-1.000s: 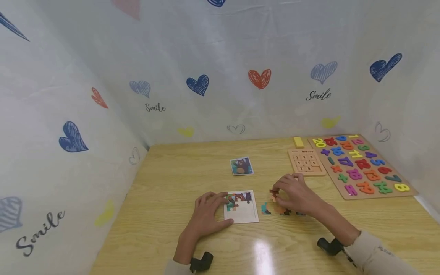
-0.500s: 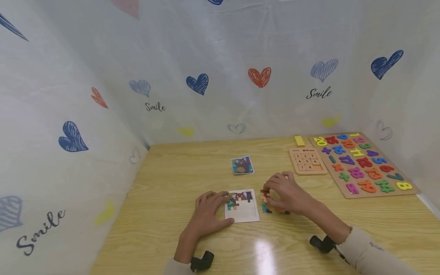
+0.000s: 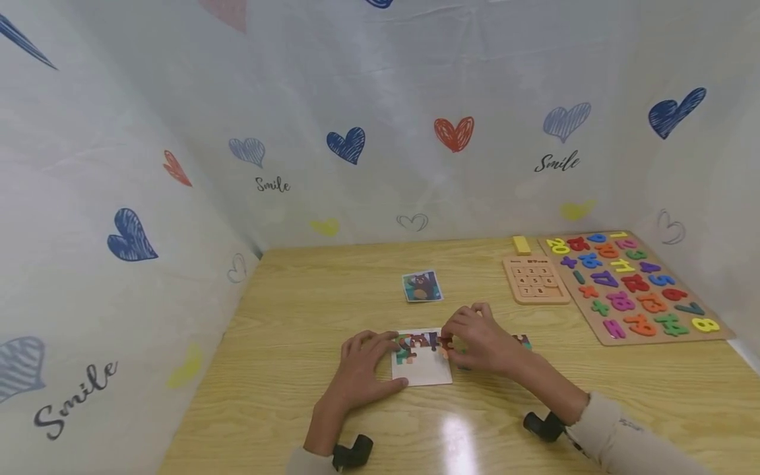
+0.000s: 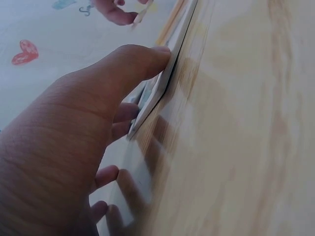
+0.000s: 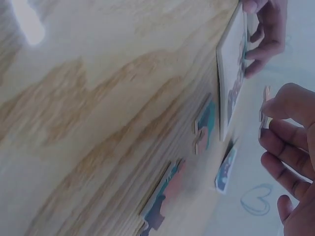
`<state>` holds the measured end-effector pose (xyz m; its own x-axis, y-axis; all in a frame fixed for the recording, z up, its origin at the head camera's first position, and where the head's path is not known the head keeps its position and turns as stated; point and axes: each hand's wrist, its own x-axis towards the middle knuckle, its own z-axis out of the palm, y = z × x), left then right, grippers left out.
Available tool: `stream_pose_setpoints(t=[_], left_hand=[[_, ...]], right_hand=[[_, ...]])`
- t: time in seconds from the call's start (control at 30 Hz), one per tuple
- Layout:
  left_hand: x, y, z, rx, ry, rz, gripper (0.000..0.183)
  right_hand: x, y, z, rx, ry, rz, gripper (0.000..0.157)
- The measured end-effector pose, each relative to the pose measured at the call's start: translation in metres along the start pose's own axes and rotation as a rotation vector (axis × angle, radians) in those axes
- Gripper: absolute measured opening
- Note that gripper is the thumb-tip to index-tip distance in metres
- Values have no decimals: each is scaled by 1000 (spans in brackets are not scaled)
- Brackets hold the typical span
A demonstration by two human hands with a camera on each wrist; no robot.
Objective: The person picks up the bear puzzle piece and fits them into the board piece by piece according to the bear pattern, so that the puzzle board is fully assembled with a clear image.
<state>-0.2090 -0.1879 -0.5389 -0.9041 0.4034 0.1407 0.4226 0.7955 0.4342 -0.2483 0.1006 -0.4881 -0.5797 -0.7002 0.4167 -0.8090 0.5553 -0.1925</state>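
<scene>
My left hand (image 3: 362, 369) rests at the left side of a white puzzle board (image 3: 424, 371), thumb on its near edge and fingertips at its upper left. Bear-picture pieces lie fitted along the board's top and left side. My right hand (image 3: 483, 343) pinches a brown and peach jigsaw piece (image 3: 443, 348) between thumb and fingers, over the board's upper right. In the right wrist view the held piece (image 5: 264, 115) shows edge-on, raised above the table. Loose pieces (image 5: 206, 125) lie right of the board, partly hidden by the right hand in the head view.
A bear picture card (image 3: 423, 286) lies behind the board. At the back right are a wooden number slide puzzle (image 3: 536, 280), a yellow block (image 3: 522, 245) and a board of colourful numbers (image 3: 638, 290). Heart-printed white sheets (image 3: 368, 86) enclose the table.
My right hand has moved left from the loose pieces to the puzzle board, carrying the pinched jigsaw piece. My left hand has stayed at the board's left side.
</scene>
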Motion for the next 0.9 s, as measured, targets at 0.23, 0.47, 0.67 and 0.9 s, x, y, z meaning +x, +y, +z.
stream_pose_setpoints(t=[0.23, 0.47, 0.67, 0.9], left_hand=[[0, 1, 0, -14, -6, -4, 57], [0, 1, -1, -15, -4, -6, 57], [0, 0, 0, -8, -6, -7, 57], [0, 0, -1, -9, 1, 3, 57]], right_hand=[[6, -7, 8, 8, -5, -30, 18], [14, -10, 13, -10, -23, -27, 17], [19, -12, 17, -28, -35, -30, 18], [24, -14, 19, -31, -62, -33, 23]])
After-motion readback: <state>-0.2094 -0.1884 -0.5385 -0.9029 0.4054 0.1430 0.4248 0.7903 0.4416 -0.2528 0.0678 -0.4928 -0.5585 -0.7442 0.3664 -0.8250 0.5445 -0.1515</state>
